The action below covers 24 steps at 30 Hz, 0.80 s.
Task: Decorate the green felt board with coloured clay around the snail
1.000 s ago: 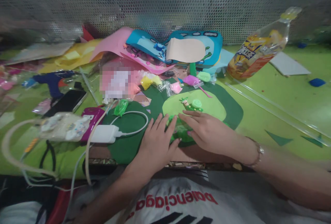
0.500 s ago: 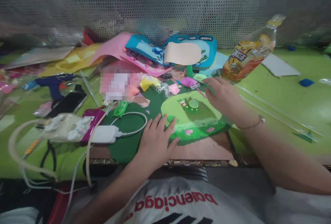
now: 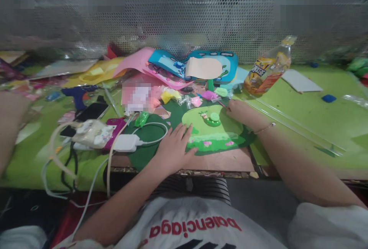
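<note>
My left hand (image 3: 174, 147) lies flat with its fingers spread over the left edge of a green clay picture (image 3: 193, 115). That picture has a pale green ground, a darker green clay strip along its near side and pink flower shapes. A small green clay snail (image 3: 213, 118) with a curled shell sits in its middle. At the picture's upper right, my right hand (image 3: 240, 111) is closed around the end of a thin pink stick (image 3: 222, 104). The stick's other end points toward a bag of purple clay (image 3: 209, 95).
Bags of yellow clay (image 3: 167, 96) and pink clay (image 3: 196, 101) lie beyond the picture. A bottle (image 3: 263, 74) leans at the back right. Chargers and cables (image 3: 125, 143), a phone (image 3: 92, 112) and a glue gun (image 3: 77, 95) are at left. Another person's arm (image 3: 13, 122) enters there.
My right hand has left the near side of the picture, moved up and right, and closed on the pink stick. My left hand stays on the picture. Another person's arm has appeared at left.
</note>
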Available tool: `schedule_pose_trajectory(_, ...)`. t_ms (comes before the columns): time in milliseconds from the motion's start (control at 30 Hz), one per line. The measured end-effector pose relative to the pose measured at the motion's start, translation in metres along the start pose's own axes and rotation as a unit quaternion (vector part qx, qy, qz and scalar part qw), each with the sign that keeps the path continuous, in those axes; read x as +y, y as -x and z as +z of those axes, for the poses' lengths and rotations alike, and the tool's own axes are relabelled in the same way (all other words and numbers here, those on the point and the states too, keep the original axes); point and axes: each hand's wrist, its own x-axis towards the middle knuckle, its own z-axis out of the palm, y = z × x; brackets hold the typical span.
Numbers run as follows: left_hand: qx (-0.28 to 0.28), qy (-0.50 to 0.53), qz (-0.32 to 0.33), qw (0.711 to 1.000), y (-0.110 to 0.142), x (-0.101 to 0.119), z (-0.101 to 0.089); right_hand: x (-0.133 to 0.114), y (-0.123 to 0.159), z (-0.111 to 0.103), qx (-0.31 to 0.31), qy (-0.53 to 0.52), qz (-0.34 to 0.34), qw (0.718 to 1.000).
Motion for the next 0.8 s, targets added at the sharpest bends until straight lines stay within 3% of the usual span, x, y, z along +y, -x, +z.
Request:
schedule_pose_trajectory(167, -0.054, 0.009, 0.045, 0.997, -0.010, -0.015, -0.013, 0.005, 0.006, -0.007, 0.006, -0.024, 0.004, 1.000)
schedule_pose_trajectory(433, -0.022, -0.004, 0.075, 0.997, -0.022, -0.026, -0.015, -0.005, 0.016, -0.034, 0.059, -0.145, -0.021, 0.987)
schedule_pose_trajectory(667, 0.030, -0.025, 0.064, 0.997, -0.022, -0.021, -0.005, -0.013, 0.013, -0.020, 0.106, -0.126, -0.067, 0.984)
schedule_pose_trajectory(800, 0.044, -0.030, 0.063, 0.997, -0.023, -0.021, -0.004, -0.024, 0.011, -0.016, 0.113, -0.114, -0.139, 0.977)
